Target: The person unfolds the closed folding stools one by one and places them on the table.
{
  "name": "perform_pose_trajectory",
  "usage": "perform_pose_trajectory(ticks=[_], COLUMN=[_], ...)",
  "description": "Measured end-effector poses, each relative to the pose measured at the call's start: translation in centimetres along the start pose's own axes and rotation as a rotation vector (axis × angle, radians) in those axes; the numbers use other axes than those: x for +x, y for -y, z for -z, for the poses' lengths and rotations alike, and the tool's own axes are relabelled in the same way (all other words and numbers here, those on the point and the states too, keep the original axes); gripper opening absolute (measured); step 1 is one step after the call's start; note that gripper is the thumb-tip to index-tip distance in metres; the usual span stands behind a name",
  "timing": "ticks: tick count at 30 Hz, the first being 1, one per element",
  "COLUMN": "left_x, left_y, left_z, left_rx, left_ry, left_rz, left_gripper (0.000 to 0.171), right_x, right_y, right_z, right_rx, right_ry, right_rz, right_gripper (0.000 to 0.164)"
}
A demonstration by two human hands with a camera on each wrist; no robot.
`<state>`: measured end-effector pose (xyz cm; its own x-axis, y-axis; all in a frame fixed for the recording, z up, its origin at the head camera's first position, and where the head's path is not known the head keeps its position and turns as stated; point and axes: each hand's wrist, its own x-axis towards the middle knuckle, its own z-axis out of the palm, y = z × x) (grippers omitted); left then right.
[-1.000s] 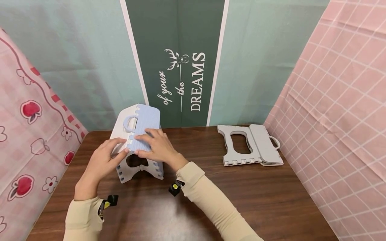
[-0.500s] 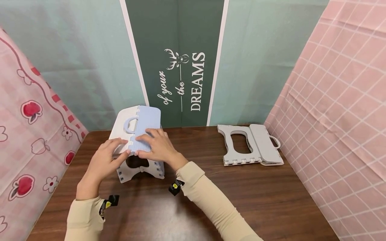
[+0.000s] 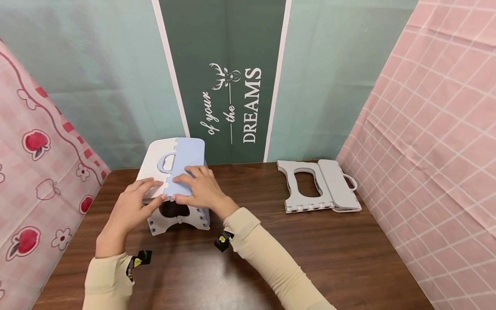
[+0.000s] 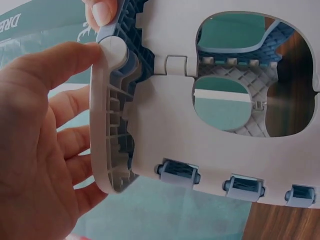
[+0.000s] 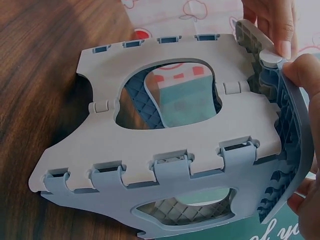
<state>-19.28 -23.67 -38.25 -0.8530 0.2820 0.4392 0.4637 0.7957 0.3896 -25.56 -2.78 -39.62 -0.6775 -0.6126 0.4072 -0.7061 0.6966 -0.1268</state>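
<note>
A folding step stool (image 3: 187, 150) with a white and light-blue top stands unfolded at the left of the table. Its top looks nearly flat, the two halves meeting along a hinge line beside a blue loop handle (image 3: 162, 163). My left hand (image 3: 133, 204) rests its fingers on the white half, thumb at the front edge by the hinge. On the blue half lie the fingers of my right hand (image 3: 203, 187), with that thumb also at the front edge. Both wrist views show the white end panel (image 4: 165, 115) upright below the top, its middle joint straight.
A second, grey-white folding stool (image 3: 310, 204) lies folded flat at the right of the brown wooden table (image 3: 248, 258). A green curtain (image 3: 325, 86) hangs behind, with pink curtains (image 3: 418, 129) at both sides.
The stool's top has settled lower and flatter under my hands, its white half spreading out. Both hands keep their places on it. The second stool has not been touched.
</note>
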Motion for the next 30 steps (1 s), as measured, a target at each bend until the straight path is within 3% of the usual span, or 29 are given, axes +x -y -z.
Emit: perform_pose_trajectory(ticks=[10, 19, 24, 30], left_x=[0.0, -1.0, -1.2, -0.8], left_y=[0.6, -0.3, -1.0, -2.5], left_z=[0.3, 1.2, 1.1, -0.3], left_rx=[-0.017, 0.013, 0.040, 0.061], left_ry=[-0.017, -0.079, -0.136, -0.202], left_rz=[-0.005, 0.064, -0.017, -0.105], left_gripper=[0.037, 0.041, 0.039, 0.041], right_x=[0.4, -1.0, -1.9, -3.3], right_y=[0.4, 0.3, -0.3, -1.7], right_z=[-0.3, 1.2, 2.3, 3.4], right_rx=[-0.012, 0.011, -0.012, -0.005], right_ry=[0.013, 0.028, 0.050, 0.085], right_rz=[-0.011, 0.032, 0.017, -0.013], right_gripper=[0.047, 0.048, 0.052, 0.055])
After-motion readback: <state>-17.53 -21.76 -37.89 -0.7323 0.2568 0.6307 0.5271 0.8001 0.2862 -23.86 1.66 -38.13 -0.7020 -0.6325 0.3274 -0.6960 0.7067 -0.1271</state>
